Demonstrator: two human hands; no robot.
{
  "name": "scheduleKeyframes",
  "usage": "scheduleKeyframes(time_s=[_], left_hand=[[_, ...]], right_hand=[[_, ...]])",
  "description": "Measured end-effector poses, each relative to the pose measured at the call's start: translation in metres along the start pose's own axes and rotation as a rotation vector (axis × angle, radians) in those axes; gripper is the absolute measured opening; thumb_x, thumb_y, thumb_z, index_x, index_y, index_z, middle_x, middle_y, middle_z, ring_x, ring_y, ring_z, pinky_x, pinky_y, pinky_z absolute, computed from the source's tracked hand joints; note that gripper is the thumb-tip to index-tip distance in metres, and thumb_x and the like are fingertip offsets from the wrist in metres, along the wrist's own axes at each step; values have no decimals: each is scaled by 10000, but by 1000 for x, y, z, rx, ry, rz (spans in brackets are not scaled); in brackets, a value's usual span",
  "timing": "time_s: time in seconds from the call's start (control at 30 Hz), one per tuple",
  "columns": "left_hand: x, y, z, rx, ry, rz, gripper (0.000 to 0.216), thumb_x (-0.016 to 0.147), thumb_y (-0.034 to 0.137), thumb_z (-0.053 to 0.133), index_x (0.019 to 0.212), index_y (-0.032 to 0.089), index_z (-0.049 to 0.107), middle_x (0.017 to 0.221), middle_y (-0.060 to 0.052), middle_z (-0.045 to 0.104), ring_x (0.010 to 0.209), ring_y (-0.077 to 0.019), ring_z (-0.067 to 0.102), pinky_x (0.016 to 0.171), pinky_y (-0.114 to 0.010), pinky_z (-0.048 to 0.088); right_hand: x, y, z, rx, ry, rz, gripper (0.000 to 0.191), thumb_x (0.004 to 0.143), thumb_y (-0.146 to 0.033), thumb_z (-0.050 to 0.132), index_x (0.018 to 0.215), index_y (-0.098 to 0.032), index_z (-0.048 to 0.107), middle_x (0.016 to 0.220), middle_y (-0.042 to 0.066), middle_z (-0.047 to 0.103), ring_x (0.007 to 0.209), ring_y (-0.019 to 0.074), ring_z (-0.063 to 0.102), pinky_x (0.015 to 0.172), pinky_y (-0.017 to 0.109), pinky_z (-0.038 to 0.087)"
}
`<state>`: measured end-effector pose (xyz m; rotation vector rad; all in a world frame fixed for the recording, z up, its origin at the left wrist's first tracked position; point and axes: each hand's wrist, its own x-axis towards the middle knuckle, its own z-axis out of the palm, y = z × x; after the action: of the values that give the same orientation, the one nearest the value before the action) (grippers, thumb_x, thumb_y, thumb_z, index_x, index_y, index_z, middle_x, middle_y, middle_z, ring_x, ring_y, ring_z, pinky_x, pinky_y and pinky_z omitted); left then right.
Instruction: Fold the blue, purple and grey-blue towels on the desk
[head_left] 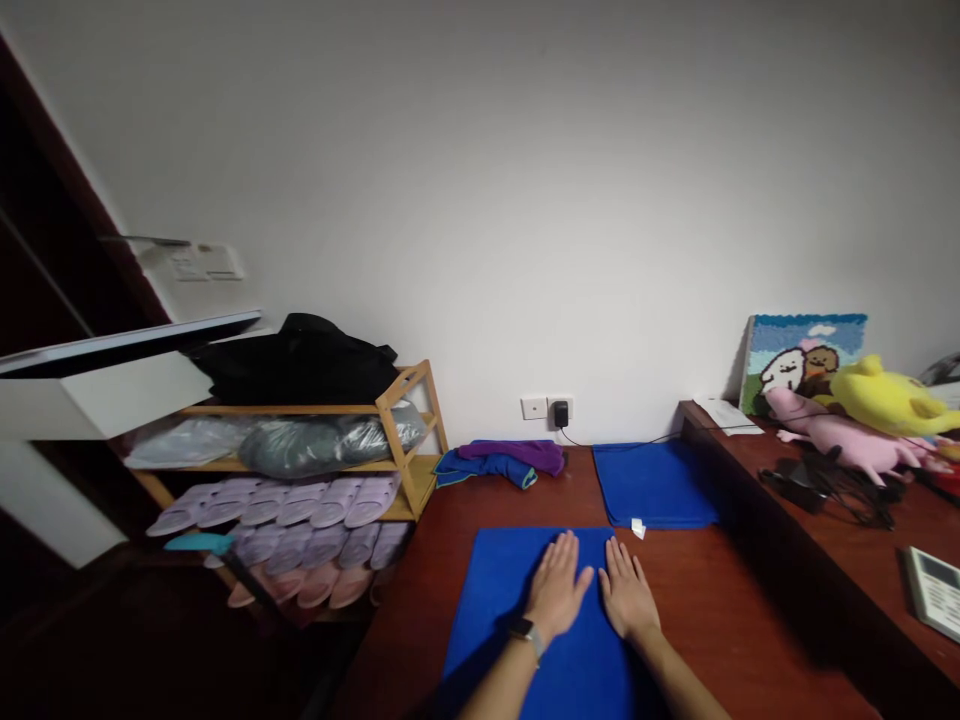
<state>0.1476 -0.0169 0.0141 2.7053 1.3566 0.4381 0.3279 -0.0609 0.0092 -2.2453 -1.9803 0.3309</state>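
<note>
A blue cloth [487,590] is spread flat on the reddish-brown tabletop, its near end cut off by the bottom of the view. My left hand [559,588] lies flat on its middle, fingers stretched forward, a watch on the wrist. Along the cloth's right edge rests my right hand [628,592], palm down with fingers extended. Neither hand holds anything. Just beyond, a second blue cloth [652,485] lies folded flat with a white tag at its near edge. Crumpled purple cloth [517,456] and blue cloth [484,468] lie together by the wall.
On the left stands a wooden shoe rack [420,470] with several slippers and a black bag [300,365] on top. A raised surface at right holds plush toys [847,430], cables and a white calculator-like device [936,590]. A black plug [560,412] sits in the wall socket.
</note>
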Motion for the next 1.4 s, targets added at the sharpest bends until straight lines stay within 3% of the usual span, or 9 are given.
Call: scheduleKeyframes(time_s=[0.1, 0.17, 0.23, 0.37, 0.5, 0.7, 1.03, 1.17, 1.4], left_hand=[[-1, 43, 20, -66, -43, 83, 639, 1071, 504, 131, 1638, 210, 111, 1695, -42, 227, 1566, -216, 192, 1283, -448, 217], [-8, 43, 21, -74, -59, 65, 636, 1070, 501, 124, 1636, 209, 117, 1690, -46, 242, 1566, -213, 193, 1288, -453, 203], [-21, 21, 12, -57, -70, 9, 647, 1067, 521, 133, 1633, 209, 146, 1687, -54, 246, 1563, -220, 201, 1286, -460, 204], [-63, -59, -17, 43, -78, -197, 690, 1054, 577, 152, 1626, 192, 194, 1678, -79, 245, 1553, -244, 228, 1275, -483, 227], [-102, -118, -27, 137, 3, -324, 711, 1047, 602, 185, 1630, 195, 166, 1675, -82, 255, 1549, -254, 239, 1258, -495, 266], [-112, -123, -25, 124, 25, -355, 763, 1034, 632, 181, 1622, 148, 214, 1676, -104, 243, 1553, -268, 221, 1252, -494, 279], [-108, -120, -35, 134, 3, -378, 788, 1025, 649, 188, 1606, 124, 274, 1668, -118, 261, 1548, -270, 237, 1260, -481, 264], [-99, -98, -47, 151, 61, -330, 745, 1041, 612, 195, 1605, 131, 278, 1664, -116, 278, 1546, -258, 250, 1273, -491, 237], [-62, 28, -14, -28, -13, 37, 654, 1065, 540, 177, 1632, 213, 193, 1687, -42, 248, 1558, -204, 217, 1276, -423, 252]], right_hand=[[0, 4, 5, -21, 1, -57, 657, 1012, -415, 162, 1608, -146, 230, 1702, 40, 122, 1578, 211, 68, 1283, 427, 58], [1, 5, 7, -20, 12, -47, 667, 1013, -425, 156, 1611, -134, 204, 1702, 43, 118, 1578, 212, 71, 1282, 427, 66], [2, 5, 8, -4, 18, -10, 685, 1015, -440, 130, 1613, -107, 148, 1703, 47, 112, 1577, 206, 81, 1283, 420, 82], [2, 4, 10, 46, 33, 12, 700, 1016, -472, 101, 1617, -113, 123, 1705, 35, 111, 1576, 191, 89, 1286, 418, 89], [3, 3, 8, 43, 34, 20, 702, 1015, -471, 111, 1618, -114, 131, 1706, 42, 125, 1575, 192, 92, 1286, 418, 82], [-11, -7, -4, 15, -7, 55, 693, 1016, -442, 98, 1618, -99, 120, 1707, 35, 113, 1575, 200, 95, 1283, 411, 104], [-65, -8, 15, 22, 46, 22, 710, 1014, -479, 124, 1609, -96, 187, 1689, 34, 169, 1571, 216, 133, 1289, 431, 108], [-62, -9, 12, 30, 44, 21, 709, 1012, -476, 131, 1607, -95, 193, 1688, 34, 165, 1571, 219, 133, 1291, 434, 110], [-63, -5, 17, 20, 60, 1, 702, 1007, -457, 165, 1608, -97, 205, 1687, 53, 174, 1572, 231, 132, 1286, 443, 110]])
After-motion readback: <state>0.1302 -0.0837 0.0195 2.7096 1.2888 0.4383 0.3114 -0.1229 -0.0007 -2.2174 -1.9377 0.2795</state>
